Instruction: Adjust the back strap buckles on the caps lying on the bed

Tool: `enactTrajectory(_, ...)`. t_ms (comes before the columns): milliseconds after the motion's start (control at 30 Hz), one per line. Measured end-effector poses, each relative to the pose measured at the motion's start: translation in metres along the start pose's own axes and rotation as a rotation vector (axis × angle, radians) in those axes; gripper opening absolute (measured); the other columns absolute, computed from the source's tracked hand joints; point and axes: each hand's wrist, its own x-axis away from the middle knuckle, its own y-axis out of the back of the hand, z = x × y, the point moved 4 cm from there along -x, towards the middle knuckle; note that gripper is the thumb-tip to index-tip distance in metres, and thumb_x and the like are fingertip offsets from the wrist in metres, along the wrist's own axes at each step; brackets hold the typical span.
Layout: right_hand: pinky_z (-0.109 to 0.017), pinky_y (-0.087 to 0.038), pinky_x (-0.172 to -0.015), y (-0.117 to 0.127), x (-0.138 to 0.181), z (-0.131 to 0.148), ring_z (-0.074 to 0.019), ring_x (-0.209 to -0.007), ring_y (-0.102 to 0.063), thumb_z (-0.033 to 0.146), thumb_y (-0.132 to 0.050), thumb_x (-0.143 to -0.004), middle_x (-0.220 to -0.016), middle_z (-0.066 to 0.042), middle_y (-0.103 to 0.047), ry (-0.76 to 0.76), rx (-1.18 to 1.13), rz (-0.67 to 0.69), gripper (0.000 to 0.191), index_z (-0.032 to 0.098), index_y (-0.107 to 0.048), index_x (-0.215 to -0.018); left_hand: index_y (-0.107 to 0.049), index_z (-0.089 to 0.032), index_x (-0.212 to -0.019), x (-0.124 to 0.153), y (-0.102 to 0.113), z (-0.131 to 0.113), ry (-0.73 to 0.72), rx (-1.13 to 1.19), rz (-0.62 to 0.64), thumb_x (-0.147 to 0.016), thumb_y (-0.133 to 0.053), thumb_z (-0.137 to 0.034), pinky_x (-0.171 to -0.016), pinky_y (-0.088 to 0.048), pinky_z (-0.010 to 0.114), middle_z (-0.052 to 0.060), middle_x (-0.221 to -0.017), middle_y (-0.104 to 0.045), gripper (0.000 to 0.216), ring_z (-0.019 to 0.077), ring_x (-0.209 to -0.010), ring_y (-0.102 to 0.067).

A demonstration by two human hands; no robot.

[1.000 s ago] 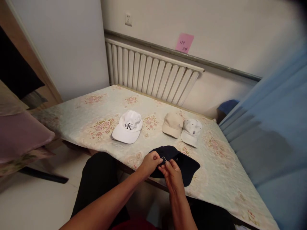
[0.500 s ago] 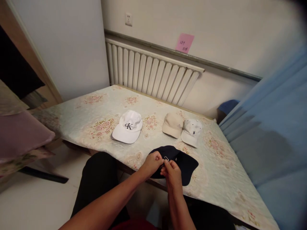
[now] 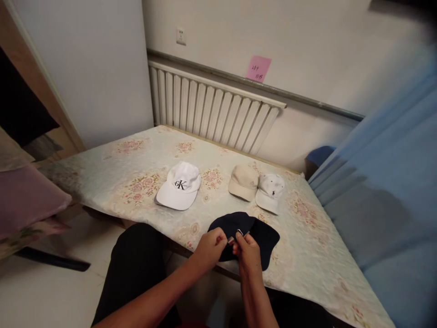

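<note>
A dark navy baseball cap (image 3: 268, 239) lies at the table's front edge, its brim pointing right. Over its near side, my left hand (image 3: 210, 246) is closed in a pinch, apparently on the cap's strap. My right hand (image 3: 248, 255) grips a small metal buckle (image 3: 239, 232) on the same cap between thumb and fingers. A short light-coloured piece shows between the two hands; whether it is strap or metal I cannot tell. Beyond them sit a white cap (image 3: 180, 186) with black letters, a beige cap (image 3: 243, 181) and another white cap (image 3: 270, 192) with a small dark emblem.
A floral cloth covers the table (image 3: 164, 150). Behind it are a white radiator (image 3: 215, 109) and a wall with a pink note (image 3: 258, 68). A blue curtain (image 3: 382, 191) hangs along the right side. Cloth items (image 3: 30, 191) hang at left.
My hands have drawn slightly apart at the cap's strap, the left shifting a little left. A short piece now shows between them. The whole view has shifted slightly.
</note>
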Motion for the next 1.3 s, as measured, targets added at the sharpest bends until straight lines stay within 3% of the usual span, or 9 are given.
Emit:
enactTrajectory(167,-0.015,-0.036,-0.041,-0.003,-0.003,0.006,-0.005,-0.042,-0.045,0.036,-0.074,-0.062,-0.048,0.004,-0.056,0.006,-0.121,0.013,0.029,0.015,-0.055,-0.066,-0.056,-0.016,-0.076,0.024,-0.023,0.027,0.186,0.214,0.289,-0.075,-0.046,-0.026,-0.055,-0.038,0.024,-0.003,-0.063,-0.055,0.015,0.0107,-0.054,-0.053)
enactTrajectory(267,-0.016,-0.037,-0.042,-0.006,-0.001,0.013,-0.0048,-0.043,-0.045,0.034,-0.075,-0.063,-0.05,0.006,-0.054,0.009,-0.194,0.043,0.028,0.016,-0.054,-0.067,-0.057,-0.014,-0.104,0.034,-0.035,0.04,0.304,0.336,0.408,-0.077,-0.049,-0.031,-0.061,-0.042,0.026,0.003,-0.082,-0.064,0.032,0.0133,-0.064,-0.06)
enactTrajectory(333,-0.016,-0.037,-0.042,-0.007,0.001,0.019,-0.0047,-0.043,-0.045,0.033,-0.075,-0.063,-0.051,0.007,-0.052,0.01,-0.23,0.064,0.028,0.017,-0.053,-0.068,-0.045,-0.017,-0.125,0.037,-0.039,0.042,0.344,0.449,0.428,-0.077,-0.054,-0.034,-0.07,-0.045,0.03,0.009,-0.102,-0.063,0.052,0.0168,-0.08,-0.063)
enactTrajectory(467,-0.017,-0.038,-0.043,-0.009,0.004,0.032,-0.0054,-0.044,-0.046,0.029,-0.076,-0.063,-0.051,0.007,-0.051,0.001,-0.309,0.098,0.028,0.018,-0.051,-0.065,-0.033,-0.024,-0.134,0.032,-0.035,0.028,0.288,0.726,0.353,-0.075,-0.063,-0.039,-0.087,-0.043,0.037,0.016,-0.14,-0.036,0.068,0.0242,-0.114,-0.051)
enactTrajectory(667,-0.017,-0.039,-0.046,-0.027,0.001,0.073,-0.0053,-0.047,-0.047,0.019,-0.078,-0.06,-0.054,0.006,-0.053,0.032,-0.471,0.154,0.029,0.017,-0.049,-0.061,-0.023,-0.035,-0.139,0.005,-0.012,-0.027,0.024,0.983,0.131,-0.084,-0.054,-0.04,-0.101,-0.033,0.042,0.008,-0.151,-0.018,0.064,0.0249,-0.131,-0.034)
enactTrajectory(733,-0.018,-0.039,-0.046,-0.035,0.004,0.091,-0.0053,-0.048,-0.047,0.016,-0.078,-0.06,-0.056,0.006,-0.055,0.065,-0.499,0.186,0.027,0.016,-0.051,-0.062,-0.027,-0.034,-0.138,-0.006,0.0,-0.047,-0.071,1.066,0.062,-0.086,-0.051,-0.038,-0.104,-0.03,0.042,0.007,-0.151,-0.02,0.057,0.0238,-0.132,-0.032)
enactTrajectory(867,-0.018,-0.039,-0.047,-0.041,0.012,0.11,-0.0045,-0.05,-0.046,0.015,-0.073,-0.066,-0.068,0.005,-0.06,0.135,-0.581,0.265,0.02,0.018,-0.059,-0.079,-0.044,-0.024,-0.13,-0.023,0.022,-0.078,-0.146,1.326,0.03,-0.089,-0.045,-0.04,-0.107,-0.029,0.039,0.008,-0.142,-0.04,0.044,0.022,-0.131,-0.034)
enactTrajectory(1133,-0.02,-0.041,-0.05,-0.023,0.015,0.061,-0.006,-0.053,-0.05,0.016,-0.069,-0.071,-0.067,0.006,-0.062,-0.051,-0.757,0.242,0.014,0.02,-0.06,-0.081,-0.052,-0.011,-0.114,-0.021,0.025,-0.079,0.128,1.598,0.045,-0.088,-0.046,-0.025,-0.103,-0.039,0.034,0.015,-0.124,-0.056,0.03,0.0218,-0.122,-0.048)
enactTrajectory(1300,-0.022,-0.046,-0.051,-0.024,0.017,0.066,-0.0091,-0.057,-0.057,0.025,-0.064,-0.077,-0.073,0.003,-0.067,-0.046,-0.75,0.257,0.011,0.022,-0.062,-0.087,-0.05,-0.009,-0.119,-0.014,0.015,-0.082,0.159,1.581,0.099,-0.089,-0.041,-0.024,-0.102,-0.041,0.032,0.015,-0.123,-0.057,0.034,0.0207,-0.121,-0.049)
